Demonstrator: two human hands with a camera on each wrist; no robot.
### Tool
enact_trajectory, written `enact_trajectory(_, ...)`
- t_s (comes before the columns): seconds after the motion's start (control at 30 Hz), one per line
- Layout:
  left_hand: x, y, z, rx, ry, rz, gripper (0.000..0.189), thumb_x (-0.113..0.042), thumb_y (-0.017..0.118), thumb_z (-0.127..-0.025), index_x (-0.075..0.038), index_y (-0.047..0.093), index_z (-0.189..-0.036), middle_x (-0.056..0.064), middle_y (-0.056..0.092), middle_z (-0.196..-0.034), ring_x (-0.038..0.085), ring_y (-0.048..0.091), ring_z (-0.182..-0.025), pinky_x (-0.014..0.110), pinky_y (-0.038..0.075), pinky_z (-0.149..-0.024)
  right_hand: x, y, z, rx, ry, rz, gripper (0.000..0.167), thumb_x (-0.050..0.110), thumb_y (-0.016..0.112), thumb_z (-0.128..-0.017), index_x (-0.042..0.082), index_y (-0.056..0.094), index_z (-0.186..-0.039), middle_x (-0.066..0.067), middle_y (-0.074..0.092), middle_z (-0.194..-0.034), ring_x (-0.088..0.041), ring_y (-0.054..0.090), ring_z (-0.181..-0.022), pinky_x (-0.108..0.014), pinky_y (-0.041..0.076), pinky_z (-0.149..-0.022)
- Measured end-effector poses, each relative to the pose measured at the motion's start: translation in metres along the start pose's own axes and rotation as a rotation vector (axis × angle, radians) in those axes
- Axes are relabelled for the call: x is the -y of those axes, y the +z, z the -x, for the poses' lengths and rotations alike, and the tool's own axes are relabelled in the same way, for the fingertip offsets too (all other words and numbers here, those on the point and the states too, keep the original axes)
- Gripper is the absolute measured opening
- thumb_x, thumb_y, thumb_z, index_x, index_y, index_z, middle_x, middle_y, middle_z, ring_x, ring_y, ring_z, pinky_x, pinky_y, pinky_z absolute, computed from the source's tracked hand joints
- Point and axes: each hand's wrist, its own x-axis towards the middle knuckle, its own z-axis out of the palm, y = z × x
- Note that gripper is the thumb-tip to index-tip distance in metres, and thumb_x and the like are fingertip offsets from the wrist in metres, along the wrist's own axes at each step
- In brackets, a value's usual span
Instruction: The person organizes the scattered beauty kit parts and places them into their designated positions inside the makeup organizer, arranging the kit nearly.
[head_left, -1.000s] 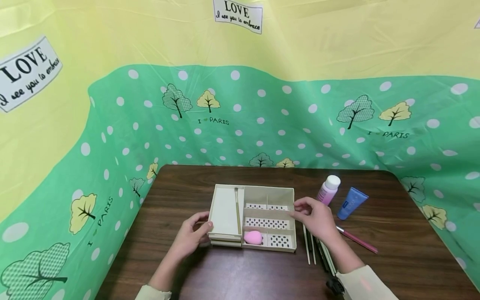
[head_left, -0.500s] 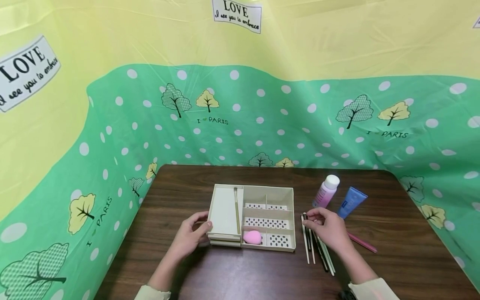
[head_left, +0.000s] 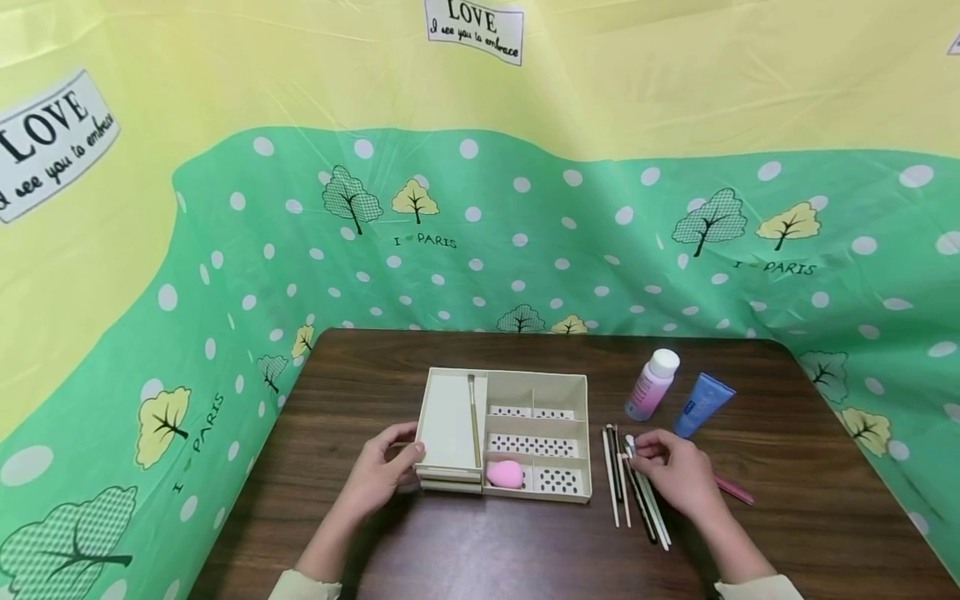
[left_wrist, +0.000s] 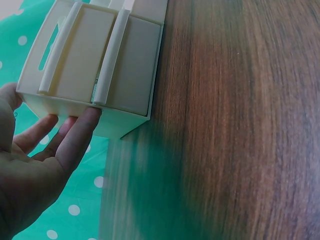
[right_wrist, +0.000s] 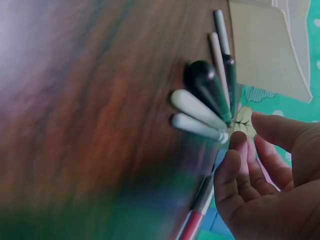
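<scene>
A cream organizer box point(head_left: 536, 425) with spotted compartment floors and small drawers point(left_wrist: 80, 57) sits mid-table. My left hand point(head_left: 384, 469) holds its left front corner, thumb by the upper edge, fingertips against the side wall. On the box's flat lid lies a makeup brush point(head_left: 474, 421); a pink makeup sponge point(head_left: 506, 474) sits in the front compartment. Several makeup brushes point(head_left: 643, 508), with white and black handles, lie right of the box. My right hand point(head_left: 678, 471) is at their far ends, fingers loosely bent, thumb apart from the fingers in the right wrist view. Whether a fingertip touches a brush is unclear.
A pink bottle with a white cap point(head_left: 652, 385) and a blue tube point(head_left: 703, 405) stand behind my right hand. A red-handled brush point(head_left: 733, 490) lies partly hidden beside it. A green and yellow printed cloth point(head_left: 480, 233) surrounds the wooden table point(head_left: 360, 358).
My right hand has left the box's right side and moved right, over the far ends of the brushes. My left hand and the box have stayed in place.
</scene>
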Motion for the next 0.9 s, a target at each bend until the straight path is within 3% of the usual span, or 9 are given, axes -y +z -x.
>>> enact_trajectory(0.57,0.001,-0.001,0.0,-0.012,0.001,-0.001,0.04,-0.013,0.067,-0.1,0.0,0.059,-0.137,0.023,0.058,-0.125,0.022,0.067,-0.098,0.039,0.065,-0.076,-0.014,-0.001,0.0,0.056,0.042,0.077,0.02,0.01,0.078,-0.085,0.003,0.073,-0.103,-0.005,0.073,-0.088,-0.014,0.062,-0.075,-0.031,0.048,-0.066)
enact_trajectory(0.9,0.0,-0.001,0.0,-0.009,0.011,-0.014,0.04,-0.015,0.067,-0.1,0.0,0.06,-0.137,0.023,0.059,-0.123,0.023,0.067,-0.098,0.042,0.065,-0.078,-0.013,0.003,-0.002,0.033,-0.001,0.161,0.021,0.01,0.082,-0.078,0.005,0.072,-0.096,-0.002,0.067,-0.081,-0.016,0.058,-0.072,-0.033,0.046,-0.063)
